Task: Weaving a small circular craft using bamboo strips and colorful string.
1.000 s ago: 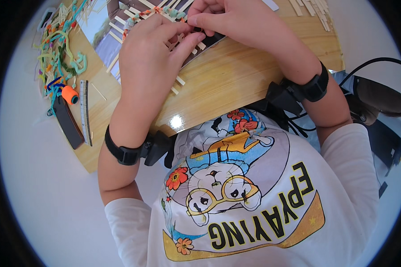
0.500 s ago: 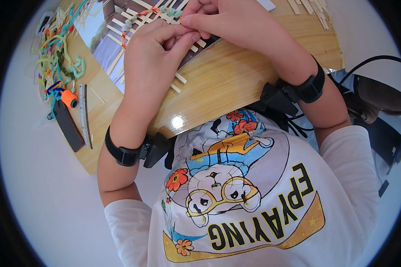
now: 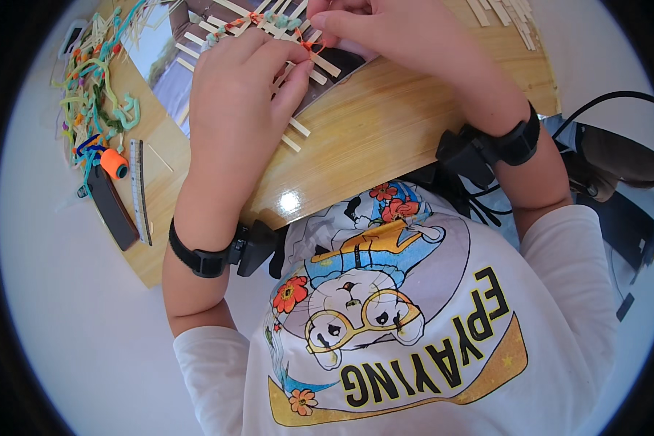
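Note:
A lattice of pale flat wooden sticks [image 3: 325, 64] lies under both hands, with orange yarn [image 3: 313, 48] and mint-green yarn [image 3: 282, 21] wound through it. My left hand [image 3: 243, 91] covers its left part, thumb and forefinger closed on the lattice near the orange yarn. My right hand [image 3: 374, 29] is just up and to the right, thumb and fingers pinched together above that yarn. What sits in the pinch is too small to make out. A loose orange loop shows between the two hands.
A glossy picture sheet [image 3: 168, 86] lies beneath the lattice on the wooden table [image 3: 385, 120]. At left are tangled colourful yarn [image 3: 98, 91], an orange spool [image 3: 113, 163], a ruler [image 3: 139, 190] and a dark flat bar [image 3: 111, 209]. Spare sticks [image 3: 512, 16] lie at the far right.
My right hand has drawn up and away from my left, so the orange loop between them now shows. My left hand and the lattice have shifted slightly.

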The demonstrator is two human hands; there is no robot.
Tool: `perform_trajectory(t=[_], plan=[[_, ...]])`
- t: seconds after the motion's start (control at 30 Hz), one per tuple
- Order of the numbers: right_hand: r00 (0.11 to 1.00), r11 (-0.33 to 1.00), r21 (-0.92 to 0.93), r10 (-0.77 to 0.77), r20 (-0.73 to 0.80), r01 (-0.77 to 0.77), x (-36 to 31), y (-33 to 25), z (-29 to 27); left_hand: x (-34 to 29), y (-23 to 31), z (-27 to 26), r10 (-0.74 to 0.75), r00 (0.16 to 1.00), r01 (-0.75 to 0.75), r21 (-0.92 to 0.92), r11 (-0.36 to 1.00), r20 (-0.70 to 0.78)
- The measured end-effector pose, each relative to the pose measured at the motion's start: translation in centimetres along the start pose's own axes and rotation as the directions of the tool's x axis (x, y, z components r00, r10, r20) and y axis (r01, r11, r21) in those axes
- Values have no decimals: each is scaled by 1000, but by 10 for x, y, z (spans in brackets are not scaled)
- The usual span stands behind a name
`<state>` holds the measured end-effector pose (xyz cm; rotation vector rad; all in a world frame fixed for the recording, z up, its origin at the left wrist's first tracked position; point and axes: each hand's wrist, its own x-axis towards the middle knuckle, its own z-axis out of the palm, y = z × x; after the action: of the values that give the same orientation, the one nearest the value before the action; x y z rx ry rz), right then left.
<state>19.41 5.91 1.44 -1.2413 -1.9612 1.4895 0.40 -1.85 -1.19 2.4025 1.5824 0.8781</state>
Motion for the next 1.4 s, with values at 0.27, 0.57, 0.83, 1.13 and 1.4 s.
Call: perform_trajectory(t=[0.27,0.57,0.83,1.13,1.4], plan=[[984,975,-208,-43,176,80,3,-15,-16,3,5,-2,104,995,-104,59,993,-2],[975,970,-154,-167,147,190,3,13,4,3,1,-2,38,999,-38,13,999,-25],[975,974,-53,-216,55,219,-7,15,13,22,-4,-22,169,979,-186,162,969,111],[969,967,-56,-248,-11,247,-5,22,10,41,-4,-20,20,954,-38,57,998,299],[973,973,7,-231,5,231,-3,22,9,39,-3,-12,-90,964,72,82,994,249]])
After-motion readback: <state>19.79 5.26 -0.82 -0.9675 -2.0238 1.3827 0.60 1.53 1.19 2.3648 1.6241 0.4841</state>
